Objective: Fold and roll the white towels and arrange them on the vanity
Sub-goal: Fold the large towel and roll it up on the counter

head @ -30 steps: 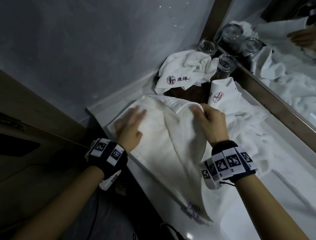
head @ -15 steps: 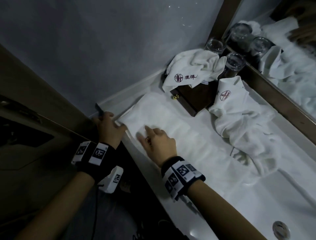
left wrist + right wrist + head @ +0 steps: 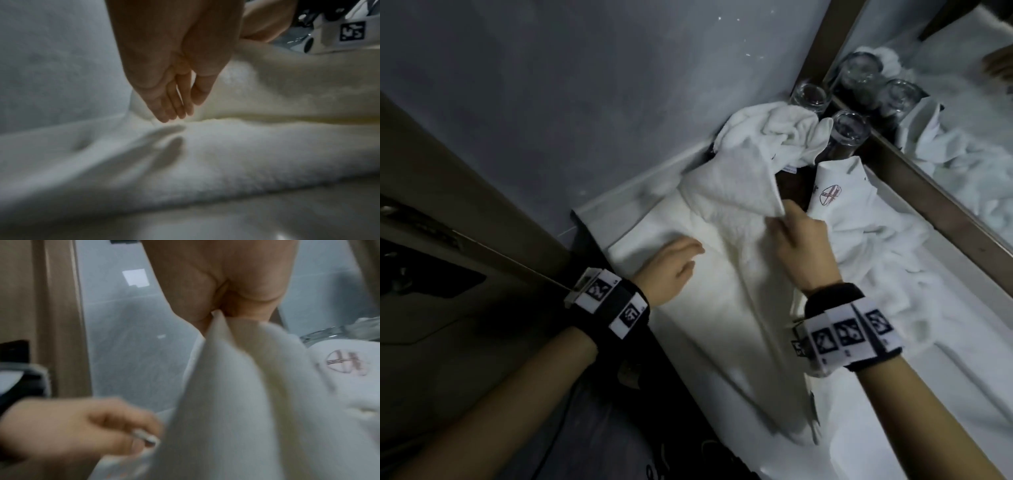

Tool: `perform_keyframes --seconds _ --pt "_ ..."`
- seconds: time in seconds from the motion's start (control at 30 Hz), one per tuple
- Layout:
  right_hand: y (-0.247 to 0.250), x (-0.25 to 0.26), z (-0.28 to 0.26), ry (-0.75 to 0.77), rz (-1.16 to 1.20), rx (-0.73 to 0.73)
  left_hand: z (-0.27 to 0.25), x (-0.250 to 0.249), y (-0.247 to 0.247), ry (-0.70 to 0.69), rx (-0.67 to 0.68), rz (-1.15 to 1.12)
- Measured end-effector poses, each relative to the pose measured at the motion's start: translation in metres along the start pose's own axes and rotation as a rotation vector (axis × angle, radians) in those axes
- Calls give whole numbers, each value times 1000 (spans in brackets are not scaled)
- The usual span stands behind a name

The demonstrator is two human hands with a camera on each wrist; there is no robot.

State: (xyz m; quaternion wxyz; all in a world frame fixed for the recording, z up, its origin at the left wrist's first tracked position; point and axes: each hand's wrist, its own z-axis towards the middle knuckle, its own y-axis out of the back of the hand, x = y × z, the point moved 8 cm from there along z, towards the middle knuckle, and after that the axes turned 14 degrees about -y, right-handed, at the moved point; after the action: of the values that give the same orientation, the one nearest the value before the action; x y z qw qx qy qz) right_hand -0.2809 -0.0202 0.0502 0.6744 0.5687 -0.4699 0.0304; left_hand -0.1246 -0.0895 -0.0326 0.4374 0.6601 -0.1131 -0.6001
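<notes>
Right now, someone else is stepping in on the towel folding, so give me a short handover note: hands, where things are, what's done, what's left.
Left hand: open, fingers straight over the spread towel; the left wrist view shows a shadow under the fingertips, so contact is uncertain.
Right hand: pinching a raised corner of that same towel, mid-fold.
Spread towel lies along the vanity front edge.
Crumpled towel sits in the back corner beside two glasses.
Logo towel lies loose by the mirror.
Done: the first towel is laid out and its fold is under way.
Left: finish folding, roll it, do the other two, arrange all.
</notes>
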Motion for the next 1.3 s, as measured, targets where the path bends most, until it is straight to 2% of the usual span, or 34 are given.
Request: perform_keyframes --seconds 0.07,0.17,0.23,0.4,0.53,0.6,0.7,0.73,0.8,0.87,0.93,0.97,1.0,1.07,1.1,1.13,1.2,1.23,1.3 --pt "9 -10 6 -42 62 16 5 -1 -24 -68 64 42" --pt "9 -20 8 -82 72 32 9 11 -46 1 165 267" --pt "8 -23 7 -77 70 32 10 14 -49 -2 201 367" --pt "12 -24 10 -49 65 8 18 -16 -45 -240 96 467" --pt "21 -16 15 1 32 2 3 0 -71 -45 293 420" --pt "20 -13 17 18 24 23 -9 -9 -85 -101 376 483" --pt "2 -12 14 2 -1 113 -27 -33 -115 -234 497 456" --pt "-6 -14 10 -15 0 143 -32 -40 -121 -255 499 429" --pt "-21 -20 -1 -60 16 182 -33 -51 -117 -263 396 312" --pt "-39 -32 -19 -149 37 265 -32 -51 -114 -205 352 210" --pt "-57 -46 -46 -242 67 409 -33 -44 -114 -80 368 107" --pt "-65 -52 -62 -258 82 465 -35 -42 -115 -21 374 88" --pt "-69 -55 -77 -245 89 481 -34 -44 -112 -24 341 122" --pt "-69 -56 -98 -165 40 416 -28 -58 -108 -206 257 255" --pt "-68 -55 -106 -135 -4 380 -28 -62 -109 -241 286 274" --pt "-67 -55 -112 -119 -46 355 -29 -60 -114 -249 338 297" --pt "-64 -58 -118 -124 -133 336 -31 -57 -121 -168 440 300" --pt "-61 -61 -121 -137 -183 339 -29 -57 -119 -133 389 261" --pt "-59 -68 -128 -133 -319 380 -23 -60 -104 -8 168 53"
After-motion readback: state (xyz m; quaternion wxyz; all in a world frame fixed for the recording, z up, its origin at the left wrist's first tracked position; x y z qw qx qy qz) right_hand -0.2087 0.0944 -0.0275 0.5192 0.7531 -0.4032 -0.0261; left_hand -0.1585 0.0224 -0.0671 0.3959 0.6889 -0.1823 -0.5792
